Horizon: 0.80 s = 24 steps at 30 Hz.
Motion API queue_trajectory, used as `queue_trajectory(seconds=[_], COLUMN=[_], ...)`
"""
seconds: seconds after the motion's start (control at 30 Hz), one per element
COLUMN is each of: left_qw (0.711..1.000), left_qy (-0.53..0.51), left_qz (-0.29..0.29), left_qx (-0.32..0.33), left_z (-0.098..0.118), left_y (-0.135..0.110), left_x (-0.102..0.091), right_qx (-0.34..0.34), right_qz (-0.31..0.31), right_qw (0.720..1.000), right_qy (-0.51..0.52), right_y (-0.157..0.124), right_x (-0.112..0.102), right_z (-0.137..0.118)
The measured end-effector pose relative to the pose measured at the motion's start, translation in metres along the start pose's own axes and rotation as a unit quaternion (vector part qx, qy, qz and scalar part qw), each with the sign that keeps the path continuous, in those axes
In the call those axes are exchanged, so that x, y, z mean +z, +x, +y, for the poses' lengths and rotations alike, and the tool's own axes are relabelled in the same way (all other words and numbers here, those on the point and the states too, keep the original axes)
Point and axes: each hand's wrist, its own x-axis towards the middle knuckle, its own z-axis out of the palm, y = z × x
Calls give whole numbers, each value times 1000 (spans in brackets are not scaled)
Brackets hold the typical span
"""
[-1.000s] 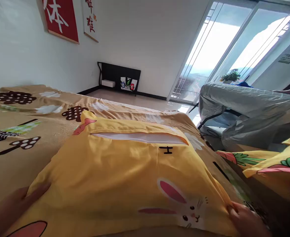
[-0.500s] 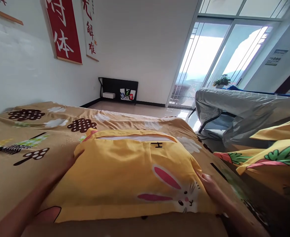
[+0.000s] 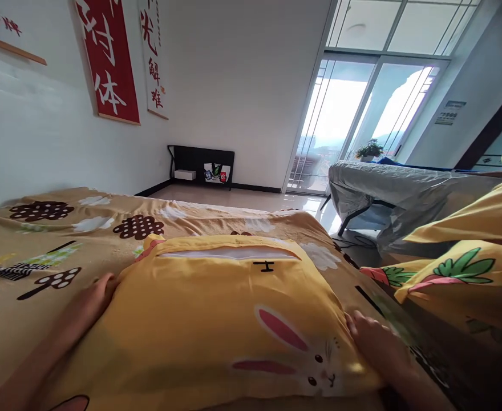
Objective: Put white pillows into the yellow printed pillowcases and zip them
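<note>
A yellow pillow (image 3: 191, 308) with a printed rabbit face lies in front of me on the patterned bed cover (image 3: 24, 245). White shows through a long gap along the pillow's far side. My left hand (image 3: 96, 297) is closed at the pillow's left edge, its fingertips partly hidden against the cloth. At the right edge, my right hand (image 3: 371, 337) grips the pillowcase fabric with bent fingers.
More yellow printed fabric (image 3: 452, 274) is heaped at the right. Beyond it stands a plastic-covered table (image 3: 405, 185) bearing a potted plant (image 3: 368, 149). A black low stand (image 3: 186, 157) is against the far wall, left of glass doors (image 3: 340, 120).
The view has tilted up slightly. My left hand now shows more at the left edge, and both hands and the pillow sit a bit nearer me.
</note>
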Motion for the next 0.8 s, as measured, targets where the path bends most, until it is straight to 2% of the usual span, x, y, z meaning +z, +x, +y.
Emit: queue_trajectory(seconds=[0.07,0.13,0.2,0.3,0.37,0.43,0.5,0.63,0.7,0.8], left_qw=[991,973,952,933,929,932,942,950,956,968], left_qy=[25,15,-1,-13,-16,-4,12,17,5,-20], left_qz=[94,113,59,-44,-68,-54,-55,-108,-79,6], left_qx=[92,201,299,358,363,357,332,294,282,249], left_z=[20,52,89,134,146,145,137,128,133,146], left_y=[1,1,3,12,20,28,34,42,44,49], left_x=[-13,-20,-18,-5,2,5,2,-18,-33,-46], right_qx=[-17,-78,-157,-274,-315,-314,-284,-245,-244,-201], right_qz=[49,109,123,97,66,44,27,-18,-24,5], right_qw=[999,988,971,939,922,920,932,954,956,968], right_qy=[2,72,132,183,214,232,223,170,159,150], right_y=[23,47,66,84,92,100,111,133,141,146], right_x=[-24,-50,-73,-93,-97,-94,-89,-86,-91,-98], right_z=[-3,-22,-56,-114,-141,-153,-152,-132,-123,-119])
